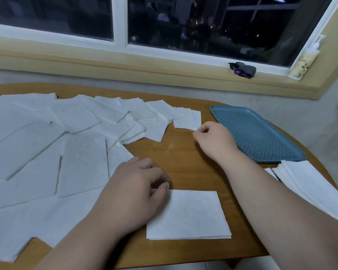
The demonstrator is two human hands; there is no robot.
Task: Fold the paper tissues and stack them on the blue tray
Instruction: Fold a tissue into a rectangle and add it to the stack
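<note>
While the wooden table (183, 152) bears loose tissues (37, 152) at left and the blue tray (258, 137) at right, the left hand (137, 191) rests loosely curled fingers on a folded tissue (187, 215), and the right hand (215, 139) apparently pinches a smaller tissue (187, 120) by its corner.

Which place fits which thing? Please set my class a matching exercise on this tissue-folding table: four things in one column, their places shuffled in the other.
Things
1. blue tray
2. folded tissue
3. grey and purple object
4. right hand

Places
A. on the window sill
B. at the near edge of the table, by the left hand
C. pinching a corner of a small tissue
D. on the table's right side, with nothing on it

Pairs: 1-D, 2-B, 3-A, 4-C.
</note>
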